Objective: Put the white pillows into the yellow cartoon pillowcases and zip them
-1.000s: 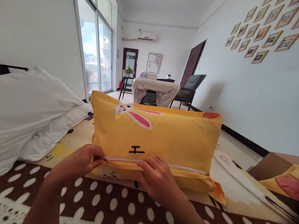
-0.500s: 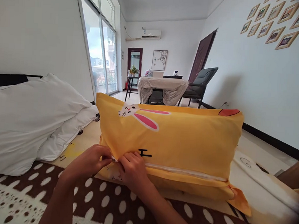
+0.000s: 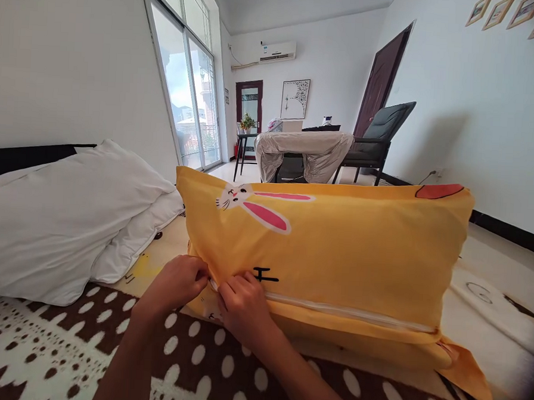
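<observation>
A stuffed yellow pillowcase [image 3: 349,246] with a rabbit print stands on its long edge before me. A pale zipper [image 3: 350,312] runs along its lower side. Near the zipper's left end, my left hand [image 3: 186,281] is closed, pinching the edge; the fingertips are partly hidden. Just right of it, my right hand [image 3: 245,306] grips the yellow fabric along the zipper line. Whether either hand has the zipper pull between its fingers cannot be seen.
White bedding [image 3: 64,219] is heaped at the left. Under the pillowcase lies a brown blanket [image 3: 195,372] with white spots. Beyond are a covered table [image 3: 306,143], a dark chair [image 3: 380,137] and a plant [image 3: 247,123] on a stand.
The camera view has shifted, so the pillowcase and room sit differently in the picture. Both hands keep their hold near the zipper's left end, with little visible movement along it.
</observation>
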The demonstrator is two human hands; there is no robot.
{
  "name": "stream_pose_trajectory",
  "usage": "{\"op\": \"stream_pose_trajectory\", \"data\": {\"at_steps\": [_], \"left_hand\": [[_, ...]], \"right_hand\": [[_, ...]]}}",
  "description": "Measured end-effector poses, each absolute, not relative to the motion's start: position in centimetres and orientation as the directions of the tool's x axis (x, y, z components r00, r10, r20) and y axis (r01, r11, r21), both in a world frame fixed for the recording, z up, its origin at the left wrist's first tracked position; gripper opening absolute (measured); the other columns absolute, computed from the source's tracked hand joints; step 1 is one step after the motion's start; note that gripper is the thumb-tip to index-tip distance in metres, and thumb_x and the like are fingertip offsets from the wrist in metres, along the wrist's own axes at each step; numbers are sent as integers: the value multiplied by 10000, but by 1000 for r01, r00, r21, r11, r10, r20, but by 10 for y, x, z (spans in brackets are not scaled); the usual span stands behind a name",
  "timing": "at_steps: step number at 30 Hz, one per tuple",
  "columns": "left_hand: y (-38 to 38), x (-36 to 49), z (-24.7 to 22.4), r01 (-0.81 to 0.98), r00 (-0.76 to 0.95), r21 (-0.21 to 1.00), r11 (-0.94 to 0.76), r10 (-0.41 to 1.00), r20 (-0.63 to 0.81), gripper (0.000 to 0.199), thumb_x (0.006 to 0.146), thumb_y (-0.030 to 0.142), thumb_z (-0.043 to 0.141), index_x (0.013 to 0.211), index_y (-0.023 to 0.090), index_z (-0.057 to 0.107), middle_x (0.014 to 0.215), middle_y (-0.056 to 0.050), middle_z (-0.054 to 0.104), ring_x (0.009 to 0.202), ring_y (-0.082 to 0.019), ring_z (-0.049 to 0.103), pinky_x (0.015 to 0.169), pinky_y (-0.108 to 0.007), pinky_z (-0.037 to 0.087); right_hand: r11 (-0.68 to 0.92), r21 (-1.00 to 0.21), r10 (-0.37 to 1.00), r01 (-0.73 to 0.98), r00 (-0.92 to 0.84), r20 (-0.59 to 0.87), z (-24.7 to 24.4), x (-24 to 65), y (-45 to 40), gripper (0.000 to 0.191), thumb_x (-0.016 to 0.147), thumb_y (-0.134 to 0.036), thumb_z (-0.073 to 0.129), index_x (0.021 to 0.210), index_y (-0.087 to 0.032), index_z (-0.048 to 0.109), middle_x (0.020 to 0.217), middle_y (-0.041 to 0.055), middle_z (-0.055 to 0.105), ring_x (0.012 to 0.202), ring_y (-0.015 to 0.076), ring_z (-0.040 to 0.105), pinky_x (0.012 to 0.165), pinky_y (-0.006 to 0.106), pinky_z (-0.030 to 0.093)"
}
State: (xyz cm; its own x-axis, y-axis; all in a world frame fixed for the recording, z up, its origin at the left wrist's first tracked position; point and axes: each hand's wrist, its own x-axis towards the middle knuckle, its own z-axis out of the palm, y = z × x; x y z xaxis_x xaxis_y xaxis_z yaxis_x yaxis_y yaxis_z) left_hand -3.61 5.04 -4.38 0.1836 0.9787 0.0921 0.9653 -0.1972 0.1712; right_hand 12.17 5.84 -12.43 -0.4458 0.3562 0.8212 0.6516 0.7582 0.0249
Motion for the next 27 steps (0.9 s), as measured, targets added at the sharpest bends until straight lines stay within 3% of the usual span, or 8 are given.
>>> {"op": "stream_pose_trajectory", "data": {"at_steps": [12, 18, 27], "left_hand": [[44, -25, -39, 997, 47, 59, -53, 994, 102, 179, 755, 208, 401, 584, 193, 453, 697, -52, 655, 653, -191, 564, 602, -316, 265], [43, -15, -39, 999, 21, -30, -17, 991, 135, 224, 790, 218, 378, 614, 185, 513, 740, -82, 691, 718, -221, 618, 642, -335, 286], [47, -15, -43, 998, -57, 19, 55, 989, 140, 292, 817, 275, 369, 623, 186, 567, 714, -76, 683, 690, -202, 598, 611, -318, 269]], "right_hand": [[763, -4, 379, 647, -442, 813, -121, 124, 58, 183, 794, -88, 501, 637, -182, 510, 616, 5, 542, 585, 142, 448, 660, 315, 283], [761, 1, 385, 649, -453, 804, -120, 122, 56, 158, 759, -69, 488, 656, -181, 529, 617, 9, 538, 575, 147, 444, 644, 321, 274], [770, -21, 378, 638, -430, 820, -121, 126, 60, 160, 780, -76, 477, 674, -181, 533, 622, 8, 550, 585, 149, 456, 661, 321, 276]]}}
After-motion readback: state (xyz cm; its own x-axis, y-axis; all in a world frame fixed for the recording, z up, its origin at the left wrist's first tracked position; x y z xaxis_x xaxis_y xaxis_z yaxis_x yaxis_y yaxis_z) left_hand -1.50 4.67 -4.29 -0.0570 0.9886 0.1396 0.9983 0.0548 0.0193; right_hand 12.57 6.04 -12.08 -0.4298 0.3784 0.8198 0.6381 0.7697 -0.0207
